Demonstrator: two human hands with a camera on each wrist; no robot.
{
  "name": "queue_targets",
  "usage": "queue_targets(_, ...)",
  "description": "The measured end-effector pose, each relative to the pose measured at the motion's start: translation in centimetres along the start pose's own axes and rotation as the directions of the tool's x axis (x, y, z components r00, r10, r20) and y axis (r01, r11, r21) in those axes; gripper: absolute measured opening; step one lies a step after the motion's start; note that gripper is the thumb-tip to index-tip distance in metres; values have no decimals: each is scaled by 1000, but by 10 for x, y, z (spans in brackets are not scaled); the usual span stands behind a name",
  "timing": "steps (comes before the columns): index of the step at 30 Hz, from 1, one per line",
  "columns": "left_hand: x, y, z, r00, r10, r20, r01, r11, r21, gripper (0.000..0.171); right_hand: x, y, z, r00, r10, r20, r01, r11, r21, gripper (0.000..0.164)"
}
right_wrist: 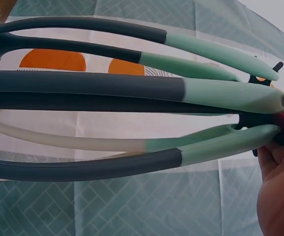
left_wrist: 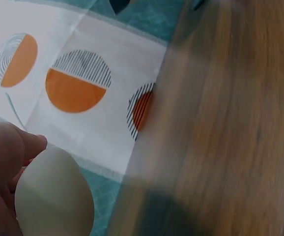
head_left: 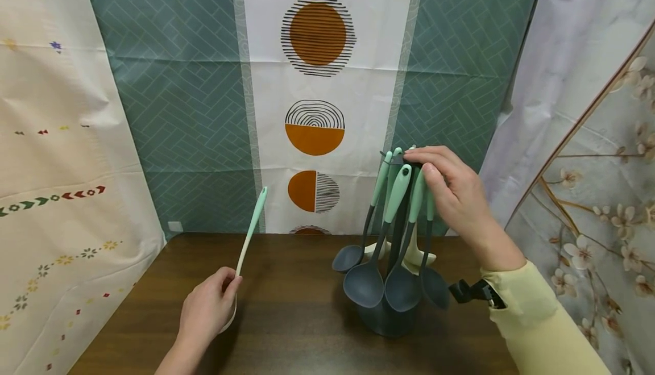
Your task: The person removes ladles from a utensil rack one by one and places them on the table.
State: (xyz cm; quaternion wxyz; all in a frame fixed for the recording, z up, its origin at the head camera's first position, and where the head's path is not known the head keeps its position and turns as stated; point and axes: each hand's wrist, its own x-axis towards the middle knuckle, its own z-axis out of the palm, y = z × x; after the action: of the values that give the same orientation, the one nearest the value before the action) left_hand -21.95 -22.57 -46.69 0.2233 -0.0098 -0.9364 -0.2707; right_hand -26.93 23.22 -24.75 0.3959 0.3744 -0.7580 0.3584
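My left hand (head_left: 207, 304) grips a cream spoon (head_left: 247, 244) by its thin shaft, and its mint green handle points up. The oval back of the spoon's bowl (left_wrist: 56, 194) fills the lower left of the left wrist view; in the head view the hand hides most of it. At the right stands a dark utensil stand (head_left: 386, 318) hung with several utensils. Among them are grey ladles (head_left: 364, 285) with mint handles, and cream-headed ones behind. My right hand (head_left: 455, 193) holds the stand's top, where the handles hang; its fingertips are partly hidden.
The stand and both hands are over a brown wooden table (head_left: 291, 284). Behind it hangs a green and white cloth (head_left: 179, 108) with orange circles. A cream patterned cloth (head_left: 51, 136) lies to the left, a floral one (head_left: 588, 221) to the right.
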Motion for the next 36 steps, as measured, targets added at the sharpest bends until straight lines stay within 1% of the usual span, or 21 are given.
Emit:
queue_targets(5, 0, -13, -7, 1000, -13, 19, 12, 999, 31, 7, 1, 4, -3, 999, -25, 25, 24, 999, 32, 36)
queue_targets(7, 0, -18, -9, 1000, -18, 21, 17, 999, 40, 7, 2, 4, -4, 999, -21, 33, 20, 999, 32, 36)
queue_targets(10, -1, -25, -13, 999, -32, 18, 31, 998, 56, 7, 2, 0, -2, 999, 22, 34, -22, 1000, -10, 33)
queue_targets(13, -2, -31, -17, 999, -38, 6, 38, 997, 72, 7, 2, -8, 3, 998, 57, 2, -56, 993, -102, 29)
queue_targets(15, -2, -35, -19, 999, -35, -5, 35, 996, 82, 7, 3, -13, 8, 997, 59, -39, -66, 981, -184, 28)
queue_targets(17, -1, -38, -22, 999, -34, -8, 35, 995, 89, 7, 3, -19, 13, 995, 43, -85, -64, 962, -266, 30)
queue_targets(20, -2, -44, -26, 998, -57, 5, 56, 993, 102, 8, 4, -26, 19, 990, 28, -138, -81, 918, -389, 38)
queue_targets(22, -2, -48, -29, 997, -80, 15, 78, 991, 112, 9, 4, -30, 22, 988, 27, -152, -95, 883, -459, 43)
queue_targets(25, -2, -52, -33, 993, -112, 35, 106, 986, 125, 11, 6, -36, 26, 988, 30, -150, -108, 831, -546, 49)
queue_targets(27, -1, -54, -34, 991, -127, 52, 119, 984, 130, 11, 6, -38, 29, 988, 36, -148, -115, 810, -576, 51)
queue_targets(28, -1, -55, -35, 989, -134, 59, 125, 983, 133, 11, 7, -38, 30, 988, 37, -147, -117, 803, -584, 51)
queue_targets(30, 0, -57, -36, 986, -147, 76, 136, 981, 139, 12, 8, -39, 32, 987, 43, -155, -127, 799, -588, 49)
queue_targets(33, -1, -60, -37, 983, -163, 85, 149, 977, 155, 13, 8, -39, 34, 983, 45, -178, -142, 803, -579, 43)
queue_targets(36, -1, -64, -39, 982, -165, 88, 149, 975, 167, 13, 9, -39, 35, 980, 40, -196, -147, 810, -567, 37)
